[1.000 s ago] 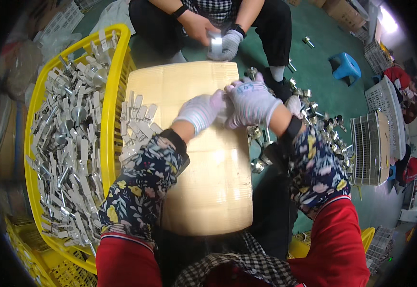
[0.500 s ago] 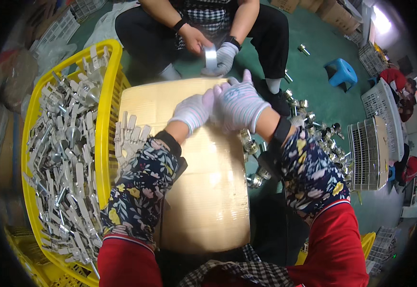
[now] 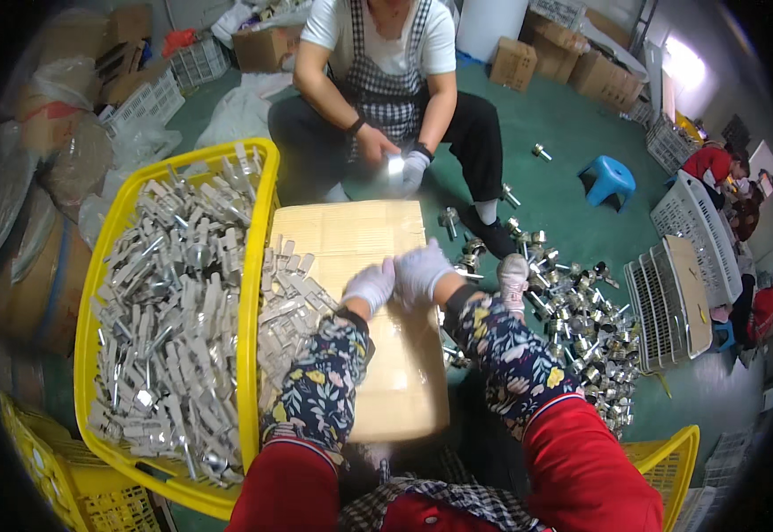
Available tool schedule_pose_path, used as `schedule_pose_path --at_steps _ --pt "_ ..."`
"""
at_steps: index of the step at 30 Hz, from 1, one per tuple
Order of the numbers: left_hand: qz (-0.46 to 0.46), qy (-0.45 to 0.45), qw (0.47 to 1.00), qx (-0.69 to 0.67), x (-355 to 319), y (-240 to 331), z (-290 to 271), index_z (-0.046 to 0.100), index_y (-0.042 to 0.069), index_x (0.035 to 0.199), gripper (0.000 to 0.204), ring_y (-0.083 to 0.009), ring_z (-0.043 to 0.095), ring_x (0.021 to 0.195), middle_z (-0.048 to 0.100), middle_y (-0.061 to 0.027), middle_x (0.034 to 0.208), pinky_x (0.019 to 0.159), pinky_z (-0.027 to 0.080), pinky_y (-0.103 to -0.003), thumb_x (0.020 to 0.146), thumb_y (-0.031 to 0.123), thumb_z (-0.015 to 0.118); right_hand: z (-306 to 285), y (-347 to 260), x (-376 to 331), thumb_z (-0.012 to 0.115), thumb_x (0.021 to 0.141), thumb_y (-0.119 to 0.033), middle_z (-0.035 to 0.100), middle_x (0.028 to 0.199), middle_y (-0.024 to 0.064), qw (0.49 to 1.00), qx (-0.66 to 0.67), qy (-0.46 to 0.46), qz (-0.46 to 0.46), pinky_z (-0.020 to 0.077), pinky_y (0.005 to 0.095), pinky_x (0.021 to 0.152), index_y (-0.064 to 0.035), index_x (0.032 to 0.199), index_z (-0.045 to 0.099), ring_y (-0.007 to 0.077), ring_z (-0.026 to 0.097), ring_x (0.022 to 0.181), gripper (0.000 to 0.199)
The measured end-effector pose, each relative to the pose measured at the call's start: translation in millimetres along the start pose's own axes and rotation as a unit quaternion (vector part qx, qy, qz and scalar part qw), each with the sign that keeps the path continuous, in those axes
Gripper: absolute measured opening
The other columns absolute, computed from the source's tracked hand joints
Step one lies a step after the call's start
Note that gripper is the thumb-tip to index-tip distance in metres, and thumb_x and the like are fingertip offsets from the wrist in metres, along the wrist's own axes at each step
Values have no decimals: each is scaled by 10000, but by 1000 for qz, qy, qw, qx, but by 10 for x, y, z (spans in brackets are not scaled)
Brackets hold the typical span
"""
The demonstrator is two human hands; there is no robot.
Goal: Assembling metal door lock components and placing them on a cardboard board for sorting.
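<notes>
Head view: looks down on a tan board (image 3: 404, 390) set in front of the person.
Left hand (image 3: 371, 288): pale glove, fingers curled in over the board, meeting or just beside the other; cannot tell whether anything is pinched.
Right hand (image 3: 422, 273): pale glove, fingers bent, over the right side of the board; grip likewise unreadable.
Grey clips (image 3: 291, 300): loose heap on the board's left side, between the left hand and a yellow basket (image 3: 249, 381) full of similar pieces.
Work over the board: reads as close fingertip work on something small, both hands together.
Next move: probably calls for steady fingers and hands kept close; the heap lies within easy left reach.
Hidden: whatever sits between the gloves; the left sleeve covers part of the heap.
Hard to make out: glove fingertips, blurred; a shiny piece (image 3: 394, 167) at the far co-worker's hands, washed out by glare.
Cut off: the co-worker's head, far edge; a second yellow basket (image 3: 690, 454), near right.
Floor, right: metal bolts (image 3: 581, 310), crowded together, many overlapping.
</notes>
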State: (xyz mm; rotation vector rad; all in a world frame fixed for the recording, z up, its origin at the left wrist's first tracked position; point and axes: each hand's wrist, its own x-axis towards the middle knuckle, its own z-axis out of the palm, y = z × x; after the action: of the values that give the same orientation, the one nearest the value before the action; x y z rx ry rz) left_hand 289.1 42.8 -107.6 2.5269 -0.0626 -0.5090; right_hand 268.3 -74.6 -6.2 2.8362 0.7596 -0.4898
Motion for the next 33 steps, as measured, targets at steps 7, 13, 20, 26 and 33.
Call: schedule_pose_path --at_steps 7,13,20,26,33 --pt "56 -28 997 41 -1566 -136 558 491 50 1073 485 -348 538 1021 579 -216 1053 907 390 -439 906 342 142 503 -817 -1241 664 642 -365 622 971 118 1000 4 -8 -13 341 459 921 -77 1033 550 266 592 959 499" --pt "88 78 987 112 -2638 -13 767 548 71 958 368 -308 596 886 631 -155 911 814 431 -439 894 309 275 639 -1182 -1867 638 642 -406 583 1063 141 999 -11 -37 7 308 460 965 -55 1121 516 254 529 1074 606" --pt "185 53 965 181 -2353 -16 658 535 88 994 288 -274 603 904 637 -132 901 808 444 -405 878 271 346 620 -807 -1522 766 440 -439 598 1026 202 990 112 -89 -12 412 421 848 -42 974 609 331 559 1001 684" --pt "125 -54 984 118 -1445 -198 577 517 75 1083 462 -342 577 950 597 -200 1033 858 429 -401 900 375 218 980 -901 -1461 709 588 -355 555 948 106 976 -50 210 29 226 524 988 -53 1009 539 257 512 996 546" --pt "170 65 972 145 -1621 181 369 529 60 945 279 -327 600 758 617 -160 832 683 463 -420 858 280 381 290 -514 -1119 689 593 -359 635 998 153 983 114 -127 74 387 474 886 -35 972 643 288 610 941 501"
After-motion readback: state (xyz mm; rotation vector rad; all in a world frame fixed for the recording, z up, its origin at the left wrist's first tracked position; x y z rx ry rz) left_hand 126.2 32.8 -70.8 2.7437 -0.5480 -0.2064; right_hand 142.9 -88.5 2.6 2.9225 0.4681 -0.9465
